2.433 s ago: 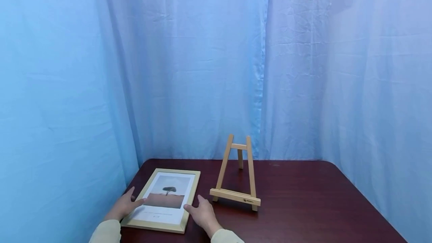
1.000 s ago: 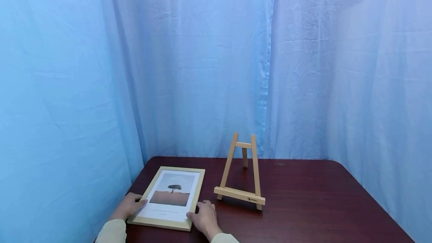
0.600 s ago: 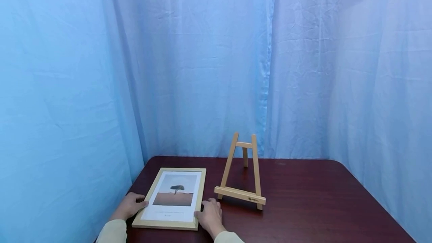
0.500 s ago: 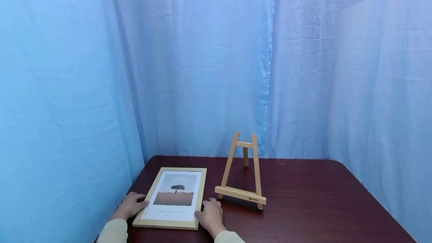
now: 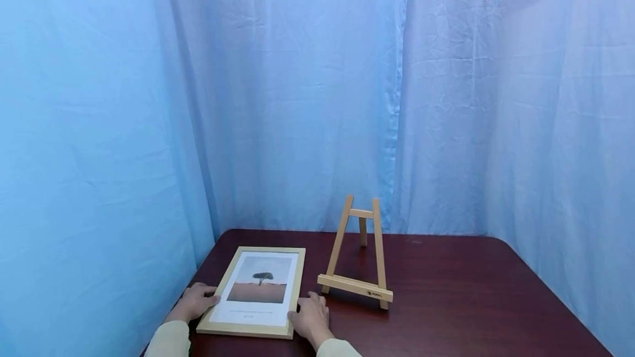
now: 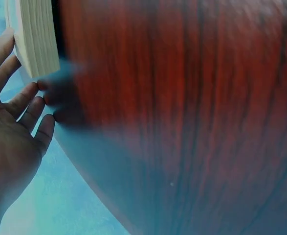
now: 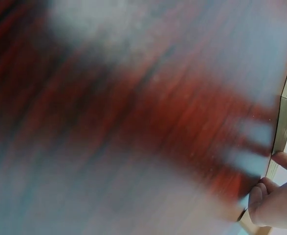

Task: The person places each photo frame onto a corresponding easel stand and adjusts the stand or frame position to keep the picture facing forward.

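A picture frame in pale wood lies face up on the left part of the table. Its print shows a lone tree over a brownish field with a white margin. My left hand holds the frame's left side near the bottom, thumb on top. On the opposite side my right hand grips the rim, thumb over the edge. In the left wrist view, fingers sit along the wooden edge. The right wrist view has the fingertips against the frame's side.
A small wooden tabletop easel stands upright just right of the frame, its ledge facing me and a dark logo on it. The dark red-brown table has rounded far corners. Blue curtains hang behind and at both sides.
Both hands have closed in on the frame's sides. The frame has turned slightly and shifted a little to the right. Over the last half second almost nothing differs.
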Tool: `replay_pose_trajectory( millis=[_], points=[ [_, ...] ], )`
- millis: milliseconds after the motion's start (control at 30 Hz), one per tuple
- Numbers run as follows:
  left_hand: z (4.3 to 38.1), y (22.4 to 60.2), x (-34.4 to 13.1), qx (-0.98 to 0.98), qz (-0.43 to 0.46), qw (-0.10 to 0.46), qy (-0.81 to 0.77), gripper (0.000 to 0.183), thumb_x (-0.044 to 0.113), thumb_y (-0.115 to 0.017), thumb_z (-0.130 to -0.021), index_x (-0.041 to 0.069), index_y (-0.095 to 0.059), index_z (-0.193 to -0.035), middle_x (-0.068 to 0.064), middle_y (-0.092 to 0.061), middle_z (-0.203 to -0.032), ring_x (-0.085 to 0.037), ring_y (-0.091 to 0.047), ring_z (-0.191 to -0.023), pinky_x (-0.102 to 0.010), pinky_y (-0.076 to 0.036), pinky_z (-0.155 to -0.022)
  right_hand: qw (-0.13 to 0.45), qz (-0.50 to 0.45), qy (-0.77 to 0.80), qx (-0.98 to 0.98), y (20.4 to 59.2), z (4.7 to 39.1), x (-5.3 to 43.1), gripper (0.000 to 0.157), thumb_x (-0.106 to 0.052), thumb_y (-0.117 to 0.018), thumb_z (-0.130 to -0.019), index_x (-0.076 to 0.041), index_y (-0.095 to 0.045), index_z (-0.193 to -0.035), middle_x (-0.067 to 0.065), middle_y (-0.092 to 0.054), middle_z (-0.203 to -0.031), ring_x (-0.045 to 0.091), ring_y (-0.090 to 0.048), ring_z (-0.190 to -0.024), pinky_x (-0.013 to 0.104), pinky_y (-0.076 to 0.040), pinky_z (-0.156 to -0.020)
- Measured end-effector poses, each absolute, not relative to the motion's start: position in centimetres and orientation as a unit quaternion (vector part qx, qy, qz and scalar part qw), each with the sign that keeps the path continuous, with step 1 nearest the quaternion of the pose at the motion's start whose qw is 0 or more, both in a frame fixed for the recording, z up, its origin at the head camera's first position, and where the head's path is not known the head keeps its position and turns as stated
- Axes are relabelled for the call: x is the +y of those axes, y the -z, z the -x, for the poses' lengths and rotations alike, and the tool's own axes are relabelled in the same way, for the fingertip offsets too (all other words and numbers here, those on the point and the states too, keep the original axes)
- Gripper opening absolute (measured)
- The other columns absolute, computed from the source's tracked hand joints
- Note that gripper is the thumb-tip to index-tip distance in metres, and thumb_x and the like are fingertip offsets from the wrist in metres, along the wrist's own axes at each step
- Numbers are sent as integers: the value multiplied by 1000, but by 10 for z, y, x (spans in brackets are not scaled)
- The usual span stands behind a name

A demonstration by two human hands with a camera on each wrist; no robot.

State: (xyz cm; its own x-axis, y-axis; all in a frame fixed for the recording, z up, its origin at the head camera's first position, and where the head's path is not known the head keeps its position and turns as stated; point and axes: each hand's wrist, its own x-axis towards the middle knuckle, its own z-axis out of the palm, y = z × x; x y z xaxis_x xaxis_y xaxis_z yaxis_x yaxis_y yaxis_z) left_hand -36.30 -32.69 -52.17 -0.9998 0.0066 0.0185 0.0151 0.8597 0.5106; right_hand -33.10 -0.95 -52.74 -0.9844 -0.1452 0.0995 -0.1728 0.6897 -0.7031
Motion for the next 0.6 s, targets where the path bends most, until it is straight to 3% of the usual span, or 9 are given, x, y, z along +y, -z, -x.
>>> replay_pose_trajectory(
  millis=[133,333,600],
  points=[
    [363,518,-323,-951,-7,-1,309,35,12,-67,-93,-9,-66,-121,-30,-62,-120,-49,-52,-116,-59,-41,-98,25,-87,-413,-906,526,330,-8,35,-16,-72,-86,6,-70,-114,32,-52,-130,53,-40,-123,67,-30,-99],
    [364,513,-320,-928,-47,3,368,41,12,-67,-93,-10,-61,-127,-33,-56,-129,-49,-52,-119,-56,-44,-97,35,-91,-460,-882,526,332,-4,40,-15,-70,-87,6,-68,-122,33,-53,-129,55,-42,-122,68,-31,-99],
    [364,506,-319,-918,-39,46,393,44,11,-64,-94,-9,-56,-133,-35,-53,-132,-51,-50,-121,-59,-43,-98,46,-77,-495,-864,521,335,-5,47,-15,-70,-89,1,-62,-132,22,-62,-129,41,-54,-122,57,-44,-97]
  ],
)
